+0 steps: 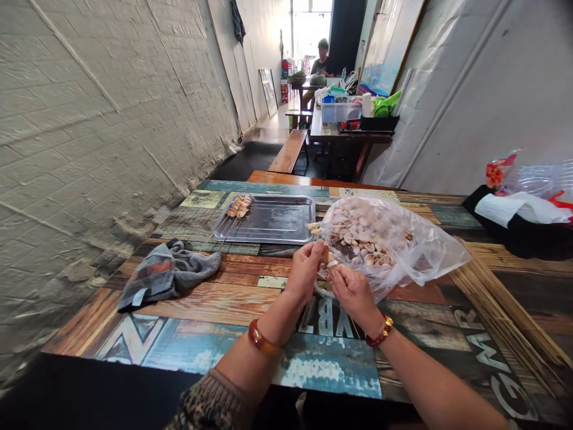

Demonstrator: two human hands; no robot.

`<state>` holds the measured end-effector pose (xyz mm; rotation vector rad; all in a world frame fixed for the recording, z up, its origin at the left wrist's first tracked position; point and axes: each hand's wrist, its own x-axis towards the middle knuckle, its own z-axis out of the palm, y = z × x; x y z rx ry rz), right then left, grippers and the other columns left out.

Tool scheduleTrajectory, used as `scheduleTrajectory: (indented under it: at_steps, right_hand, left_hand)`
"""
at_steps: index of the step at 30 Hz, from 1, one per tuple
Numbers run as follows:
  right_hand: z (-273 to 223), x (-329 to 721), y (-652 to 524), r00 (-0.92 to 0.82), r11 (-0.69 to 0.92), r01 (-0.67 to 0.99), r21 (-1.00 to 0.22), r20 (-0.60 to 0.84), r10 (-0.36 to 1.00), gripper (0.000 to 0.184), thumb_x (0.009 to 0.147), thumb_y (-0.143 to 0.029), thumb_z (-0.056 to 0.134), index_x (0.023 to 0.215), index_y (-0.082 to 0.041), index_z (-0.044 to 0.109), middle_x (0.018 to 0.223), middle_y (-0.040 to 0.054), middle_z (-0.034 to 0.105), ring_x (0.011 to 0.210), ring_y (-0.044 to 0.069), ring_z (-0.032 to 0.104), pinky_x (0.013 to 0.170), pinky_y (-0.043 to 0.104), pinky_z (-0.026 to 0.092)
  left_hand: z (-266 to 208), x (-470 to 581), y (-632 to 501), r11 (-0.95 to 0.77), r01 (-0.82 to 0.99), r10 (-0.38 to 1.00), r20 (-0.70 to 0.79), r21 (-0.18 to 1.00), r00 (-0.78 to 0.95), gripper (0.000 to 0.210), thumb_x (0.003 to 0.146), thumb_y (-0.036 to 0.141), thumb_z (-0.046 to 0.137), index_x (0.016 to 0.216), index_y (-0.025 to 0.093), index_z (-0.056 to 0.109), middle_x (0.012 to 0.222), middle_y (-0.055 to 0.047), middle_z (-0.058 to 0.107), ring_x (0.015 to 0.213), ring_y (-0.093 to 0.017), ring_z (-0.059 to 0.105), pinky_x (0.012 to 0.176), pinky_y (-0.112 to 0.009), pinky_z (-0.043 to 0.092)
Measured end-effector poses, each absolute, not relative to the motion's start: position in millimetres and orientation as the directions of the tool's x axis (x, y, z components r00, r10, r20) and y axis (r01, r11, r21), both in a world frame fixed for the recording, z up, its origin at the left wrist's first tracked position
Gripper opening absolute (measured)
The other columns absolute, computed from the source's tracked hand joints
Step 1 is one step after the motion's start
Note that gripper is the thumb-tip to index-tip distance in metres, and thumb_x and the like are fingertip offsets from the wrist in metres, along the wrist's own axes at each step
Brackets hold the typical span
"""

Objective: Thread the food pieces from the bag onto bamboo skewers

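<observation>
Our hands meet mid-worktop: left hand [307, 266] pinched on a small meat piece [326, 257], right hand [351, 289] closed narrow just beside it, fingers curled; can't tell what the right one holds. Both sit at the near mouth of a clear plastic bag [416, 251] full of cut meat pieces [362, 236], lying right of centre. Beyond the left hand, a steel tray [277, 221] toward the far edge, with a few loaded skewers [237, 209] across its left end. Grey cloth [168, 275] crumpled near the left edge. A big bundle of bare bamboo skewers [501, 310] runs along the right side. Dark bag with white paper [521, 218] at the far right corner. Another person [321, 60] sits at a distant table.
</observation>
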<state>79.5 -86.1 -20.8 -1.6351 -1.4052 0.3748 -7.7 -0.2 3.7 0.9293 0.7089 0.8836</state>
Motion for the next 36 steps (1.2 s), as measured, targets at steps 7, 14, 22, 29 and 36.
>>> scheduleTrajectory:
  at_steps: [7,14,22,29,36]
  right_hand:
    - [-23,77,-88,0.244,0.089,0.663,-0.743,0.327,0.913,0.034,0.094,-0.031,0.036,0.071,-0.019,0.058,0.058,-0.0008,0.058,0.054,0.012,0.053,0.057,0.024,0.038]
    - [-25,75,-90,0.245,0.096,0.669,-0.737,0.341,0.908,0.033,0.094,-0.03,0.036,0.07,-0.019,0.056,0.062,0.0004,0.061,0.058,0.013,0.055,0.058,0.024,0.038]
    - [-23,79,-88,0.283,0.074,0.661,-0.746,0.339,0.897,0.033,0.094,-0.031,0.036,0.071,-0.019,0.057,0.058,-0.0009,0.058,0.053,0.012,0.053,0.055,0.024,0.037]
    - [-22,77,-89,0.217,0.11,0.671,-0.733,0.336,0.916,0.032,0.093,-0.029,0.037,0.07,-0.02,0.056,0.059,-0.0003,0.06,0.055,0.013,0.054,0.056,0.024,0.038]
    - [-23,77,-90,0.208,0.11,0.676,-0.728,0.332,0.92,0.03,0.093,-0.027,0.038,0.07,-0.019,0.056,0.062,0.0005,0.062,0.058,0.013,0.057,0.057,0.024,0.039]
  left_hand:
    - [5,-16,21,0.274,-0.38,0.919,-0.124,0.884,0.375,0.041,0.065,0.05,0.072,0.081,0.012,0.069,0.053,0.006,0.041,0.046,-0.004,0.027,0.043,-0.02,0.019]
    - [5,-13,14,0.283,-0.388,0.921,-0.136,0.877,0.365,0.033,0.067,0.044,0.07,0.074,0.013,0.065,0.053,0.007,0.041,0.047,-0.004,0.031,0.046,-0.019,0.026]
    - [-1,-6,3,0.317,-0.351,0.888,-0.146,0.881,0.436,0.042,0.064,0.052,0.071,0.075,0.012,0.065,0.06,0.003,0.052,0.051,-0.006,0.043,0.047,-0.019,0.031]
    - [6,-20,29,0.303,-0.427,0.934,-0.176,0.852,0.31,0.046,0.064,0.057,0.071,0.078,0.014,0.064,0.057,0.006,0.042,0.044,-0.002,0.028,0.04,-0.017,0.019]
    - [2,-20,32,0.231,-0.374,0.944,-0.113,0.898,0.311,0.041,0.065,0.051,0.071,0.074,0.011,0.065,0.052,0.008,0.033,0.043,-0.002,0.022,0.039,-0.017,0.015]
